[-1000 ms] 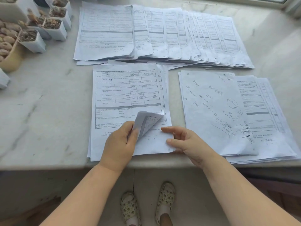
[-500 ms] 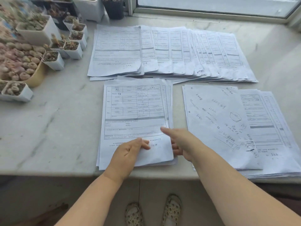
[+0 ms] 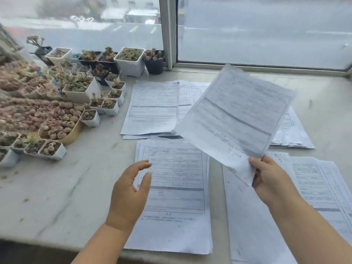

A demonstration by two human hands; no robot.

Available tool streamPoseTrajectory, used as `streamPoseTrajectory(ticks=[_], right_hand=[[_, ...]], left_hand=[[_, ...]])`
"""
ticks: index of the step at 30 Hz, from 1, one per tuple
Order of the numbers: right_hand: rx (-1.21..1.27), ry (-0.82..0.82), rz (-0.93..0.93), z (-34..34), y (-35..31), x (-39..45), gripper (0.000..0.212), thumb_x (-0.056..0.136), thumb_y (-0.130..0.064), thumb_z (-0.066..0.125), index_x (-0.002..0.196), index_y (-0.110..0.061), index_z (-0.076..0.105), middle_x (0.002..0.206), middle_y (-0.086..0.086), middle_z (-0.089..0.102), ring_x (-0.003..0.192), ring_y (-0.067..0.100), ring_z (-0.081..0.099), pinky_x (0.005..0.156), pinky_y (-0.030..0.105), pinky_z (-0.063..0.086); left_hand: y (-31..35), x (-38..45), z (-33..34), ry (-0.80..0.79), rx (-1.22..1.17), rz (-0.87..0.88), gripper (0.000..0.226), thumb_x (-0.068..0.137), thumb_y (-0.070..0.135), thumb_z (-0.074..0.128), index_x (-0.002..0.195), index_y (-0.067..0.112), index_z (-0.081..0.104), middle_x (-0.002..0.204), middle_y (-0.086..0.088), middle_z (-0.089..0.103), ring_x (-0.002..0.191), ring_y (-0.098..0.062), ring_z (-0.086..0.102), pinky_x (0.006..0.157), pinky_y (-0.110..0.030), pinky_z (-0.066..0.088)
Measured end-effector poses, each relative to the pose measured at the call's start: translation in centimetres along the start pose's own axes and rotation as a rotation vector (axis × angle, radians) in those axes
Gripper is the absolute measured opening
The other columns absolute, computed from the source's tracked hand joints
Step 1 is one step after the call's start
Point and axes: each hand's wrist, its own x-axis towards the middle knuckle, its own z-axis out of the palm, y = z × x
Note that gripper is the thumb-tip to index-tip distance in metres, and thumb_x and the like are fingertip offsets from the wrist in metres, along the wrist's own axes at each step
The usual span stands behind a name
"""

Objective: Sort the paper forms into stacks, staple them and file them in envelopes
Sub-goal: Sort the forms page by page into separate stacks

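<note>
Right hand (image 3: 274,180) pinches a lifted form (image 3: 234,119); left hand (image 3: 129,195) hovers spread, empty, over the stack (image 3: 177,225).

To your left, bare tabletop (image 3: 62,189) lies open between the near edge and the succulent pots (image 3: 80,92), which crowd the far left corner and block any reach there. Straight ahead, the near stack of forms (image 3: 177,221) lies flat and low under your left hand (image 3: 129,195). Your right hand (image 3: 270,181) holds a raised sheet (image 3: 236,119) that hangs tilted over the fanned forms (image 3: 154,107) and screens the far middle. The right stacks (image 3: 314,187) cover the near right. Beyond them the far right tabletop stays open up to the window frame (image 3: 167,33).
</note>
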Motion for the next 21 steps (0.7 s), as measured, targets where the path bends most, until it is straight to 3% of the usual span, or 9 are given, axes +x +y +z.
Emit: streamPoseTrajectory(ticks=[3,6,15,18,21], right_hand=[[0.18,0.031,0.073,2.5,-2.0,2.9,0.023,0.097,0.001,0.046,0.085,-0.014,0.06,0.08,-0.001,0.075,0.066,0.01,0.072,0.059,0.028,0.061],[0.241,0.035,0.129,6.0,-2.9,5.5,0.029,0.097,-0.001,0.047,0.071,-0.011,0.053,0.064,0.0,0.071,0.057,0.01,0.07,0.053,0.025,0.058],[0.277,-0.043,0.2,15.2,-1.8,11.3,0.013,0.097,0.0,0.047,0.091,-0.006,0.056,0.065,0.005,0.07,0.057,0.018,0.07,0.085,0.054,0.054],[0.277,-0.066,0.239,16.5,-0.9,12.5,0.015,0.097,0.0,0.046,0.09,-0.008,0.057,0.065,0.004,0.07,0.057,0.017,0.07,0.078,0.057,0.052],[0.267,-0.063,0.262,17.2,0.0,13.7,0.018,0.098,0.0,0.045,0.088,-0.01,0.057,0.065,0.003,0.071,0.057,0.016,0.07,0.077,0.057,0.052]], left_hand=[[-1.3,4.1,1.1,-0.061,0.062,0.016,0.027,0.089,0.013,0.065,0.109,0.032,0.061,0.114,0.024,0.059,0.108,0.02,0.048,0.091,0.003,0.029],[-3.0,9.8,2.4,-0.154,0.192,0.071,0.032,0.088,0.016,0.067,0.119,0.024,0.061,0.119,0.02,0.056,0.114,0.004,0.05,0.096,-0.007,0.031],[-6.7,21.3,7.5,-0.507,0.378,0.174,0.055,0.085,0.031,0.07,0.135,0.02,0.05,0.148,0.003,0.04,0.138,-0.015,0.03,0.11,-0.018,0.016],[-7.8,21.8,7.8,-0.491,0.403,0.244,0.051,0.079,0.033,0.077,0.124,0.017,0.06,0.14,0.001,0.051,0.131,-0.02,0.042,0.105,-0.021,0.024],[-8.2,22.4,7.7,-0.392,0.354,0.255,0.036,0.083,0.024,0.073,0.118,0.02,0.064,0.121,0.004,0.064,0.113,-0.021,0.058,0.087,-0.019,0.034]])
